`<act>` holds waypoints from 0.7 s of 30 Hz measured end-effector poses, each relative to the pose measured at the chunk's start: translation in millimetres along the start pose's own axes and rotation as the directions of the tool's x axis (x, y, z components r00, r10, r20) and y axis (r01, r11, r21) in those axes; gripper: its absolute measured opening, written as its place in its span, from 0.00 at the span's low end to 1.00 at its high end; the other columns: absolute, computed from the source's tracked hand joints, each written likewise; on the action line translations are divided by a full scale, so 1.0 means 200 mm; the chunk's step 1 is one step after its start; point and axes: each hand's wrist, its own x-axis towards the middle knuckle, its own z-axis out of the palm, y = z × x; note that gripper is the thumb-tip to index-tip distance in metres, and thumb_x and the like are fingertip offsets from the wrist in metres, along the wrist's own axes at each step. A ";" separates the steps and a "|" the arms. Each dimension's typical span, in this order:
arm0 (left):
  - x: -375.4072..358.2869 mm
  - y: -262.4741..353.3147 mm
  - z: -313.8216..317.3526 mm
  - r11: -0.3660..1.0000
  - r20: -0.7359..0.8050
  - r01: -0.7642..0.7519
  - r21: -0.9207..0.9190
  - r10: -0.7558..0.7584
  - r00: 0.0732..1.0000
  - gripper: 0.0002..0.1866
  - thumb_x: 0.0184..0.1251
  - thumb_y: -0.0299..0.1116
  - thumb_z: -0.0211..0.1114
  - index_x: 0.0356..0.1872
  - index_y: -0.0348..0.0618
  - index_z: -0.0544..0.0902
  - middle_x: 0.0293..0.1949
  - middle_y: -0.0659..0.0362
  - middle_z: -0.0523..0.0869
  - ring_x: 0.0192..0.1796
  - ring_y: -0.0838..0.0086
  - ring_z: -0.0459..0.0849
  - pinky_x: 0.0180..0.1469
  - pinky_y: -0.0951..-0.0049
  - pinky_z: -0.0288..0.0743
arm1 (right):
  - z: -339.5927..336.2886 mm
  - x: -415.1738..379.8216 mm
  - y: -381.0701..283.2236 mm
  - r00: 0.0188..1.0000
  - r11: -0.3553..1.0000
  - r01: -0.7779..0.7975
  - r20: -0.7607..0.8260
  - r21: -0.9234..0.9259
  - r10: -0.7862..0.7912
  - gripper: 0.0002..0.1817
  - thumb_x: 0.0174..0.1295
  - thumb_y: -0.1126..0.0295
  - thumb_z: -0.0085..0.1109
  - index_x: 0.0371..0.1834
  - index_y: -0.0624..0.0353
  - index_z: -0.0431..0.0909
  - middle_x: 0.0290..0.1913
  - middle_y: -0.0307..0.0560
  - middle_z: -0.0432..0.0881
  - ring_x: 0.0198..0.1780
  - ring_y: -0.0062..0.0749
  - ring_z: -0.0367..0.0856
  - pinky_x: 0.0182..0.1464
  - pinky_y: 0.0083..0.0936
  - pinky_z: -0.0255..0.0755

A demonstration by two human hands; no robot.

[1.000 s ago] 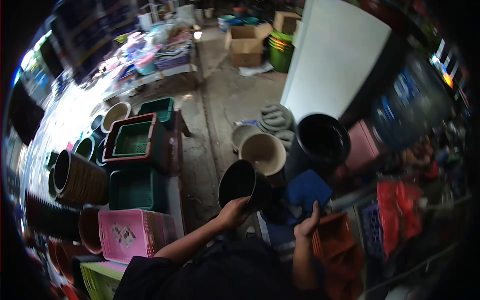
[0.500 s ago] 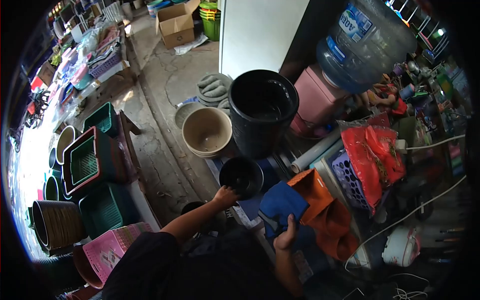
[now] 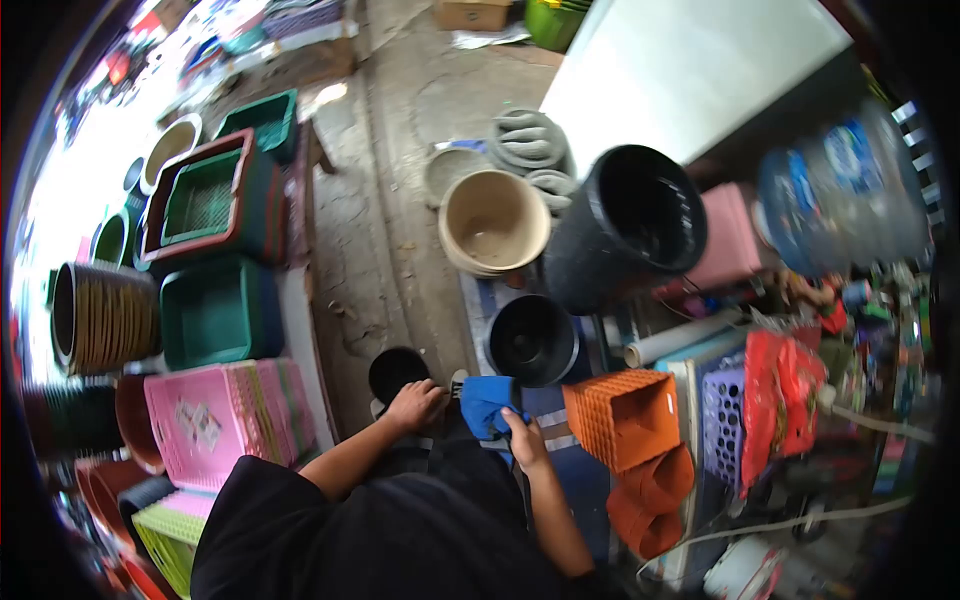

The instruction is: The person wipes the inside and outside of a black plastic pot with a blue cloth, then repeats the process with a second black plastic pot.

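Hands meet low over the floor: the right hand (image 3: 524,437) grips one blue folded cloth (image 3: 487,402), while the left hand (image 3: 412,405) rests curled on one small black plastic pot (image 3: 393,369). Just beyond stands one round black plastic pot (image 3: 531,339), with two orange square plastic pots (image 3: 622,415) to its right.

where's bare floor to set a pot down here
Bare concrete strip runs between the green baskets and the beige pot. Crowded on the other side: black bin, orange crate, red bag. The left hand rests by a small black pot; the right hand holds a blue cloth.
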 end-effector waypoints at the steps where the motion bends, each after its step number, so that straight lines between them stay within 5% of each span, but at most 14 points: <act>1: -0.10 -0.10 0.04 0.984 0.132 0.175 -0.023 -0.170 0.976 0.19 0.63 0.43 0.61 0.54 0.51 0.77 0.53 0.51 0.78 0.55 0.55 0.78 0.56 0.56 0.72 | 0.05 0.09 0.07 0.991 0.995 -0.082 0.103 -0.062 0.088 0.21 0.67 0.59 0.53 0.51 0.69 0.78 0.48 0.45 0.82 0.51 0.28 0.78 0.56 0.26 0.68; 3: -0.30 -0.27 0.13 0.862 0.261 0.506 -0.017 -0.485 0.835 0.20 0.63 0.43 0.61 0.54 0.48 0.76 0.52 0.49 0.79 0.56 0.52 0.79 0.54 0.53 0.74 | 0.13 0.30 0.32 0.934 0.938 -0.223 0.216 -0.265 0.283 0.22 0.66 0.58 0.54 0.52 0.68 0.78 0.47 0.45 0.82 0.50 0.27 0.77 0.56 0.25 0.68; 5: -0.52 -0.44 0.27 0.768 0.248 0.636 -0.073 -0.604 0.757 0.21 0.62 0.44 0.61 0.54 0.45 0.78 0.50 0.46 0.81 0.56 0.51 0.79 0.56 0.53 0.74 | 0.23 0.51 0.54 0.903 0.839 -0.255 0.192 -0.480 0.384 0.22 0.66 0.57 0.53 0.51 0.67 0.79 0.44 0.45 0.83 0.47 0.27 0.77 0.54 0.26 0.69; 7: -0.68 -0.55 0.37 0.498 0.232 0.817 -0.291 -0.792 0.565 0.21 0.60 0.41 0.62 0.53 0.43 0.80 0.49 0.43 0.83 0.53 0.51 0.81 0.55 0.57 0.75 | 0.27 0.72 0.85 0.893 0.698 -0.177 0.185 -0.694 0.409 0.24 0.65 0.56 0.52 0.51 0.68 0.78 0.45 0.52 0.84 0.48 0.35 0.80 0.54 0.30 0.70; 8: -0.73 -0.56 0.37 0.432 0.191 0.808 -0.400 -0.823 0.535 0.21 0.59 0.38 0.63 0.52 0.40 0.81 0.47 0.40 0.84 0.52 0.50 0.82 0.55 0.60 0.75 | 0.32 0.79 0.91 0.925 0.537 -0.094 0.125 -0.838 0.358 0.25 0.64 0.55 0.51 0.52 0.69 0.78 0.49 0.63 0.83 0.54 0.49 0.80 0.57 0.36 0.70; 13: -0.76 -0.64 0.42 0.193 0.228 0.828 -0.527 -0.906 0.357 0.21 0.61 0.38 0.64 0.54 0.39 0.79 0.48 0.42 0.84 0.53 0.52 0.82 0.56 0.61 0.74 | 0.37 1.09 1.21 0.856 0.261 -0.104 0.047 -0.960 0.515 0.26 0.64 0.56 0.49 0.52 0.70 0.78 0.54 0.71 0.77 0.62 0.57 0.74 0.63 0.41 0.65; 15: -0.70 -0.72 0.45 0.137 0.267 0.815 -0.563 -0.903 0.336 0.22 0.62 0.39 0.64 0.55 0.39 0.78 0.48 0.42 0.84 0.53 0.52 0.82 0.56 0.61 0.74 | 0.43 1.19 1.30 0.831 0.275 -0.094 0.077 -0.957 0.551 0.25 0.64 0.59 0.50 0.56 0.68 0.75 0.55 0.69 0.77 0.62 0.56 0.74 0.63 0.39 0.65; 17: -0.62 -0.81 0.56 0.078 0.333 0.790 -0.609 -0.878 0.343 0.28 0.65 0.42 0.63 0.62 0.37 0.72 0.54 0.41 0.81 0.59 0.53 0.79 0.61 0.61 0.71 | 0.40 1.30 1.55 0.910 0.536 -0.040 0.191 -0.844 0.368 0.25 0.65 0.62 0.49 0.62 0.65 0.71 0.55 0.66 0.78 0.61 0.54 0.74 0.63 0.38 0.65; 19: -0.55 -0.91 0.72 0.070 0.322 0.743 -0.666 -0.871 0.371 0.31 0.65 0.44 0.62 0.65 0.36 0.69 0.58 0.40 0.78 0.62 0.52 0.75 0.64 0.61 0.68 | 0.42 1.38 1.65 0.920 0.542 0.008 0.218 -0.840 0.325 0.25 0.66 0.64 0.48 0.65 0.63 0.67 0.55 0.63 0.79 0.60 0.53 0.75 0.63 0.37 0.64; 21: -0.49 -0.98 0.85 0.068 0.310 0.696 -0.715 -0.862 0.402 0.34 0.66 0.46 0.62 0.67 0.35 0.65 0.62 0.40 0.74 0.66 0.52 0.72 0.67 0.61 0.64 | 0.45 1.43 1.72 0.905 0.690 -0.229 0.111 -0.687 0.411 0.25 0.65 0.65 0.49 0.64 0.62 0.68 0.57 0.63 0.77 0.61 0.53 0.74 0.63 0.37 0.64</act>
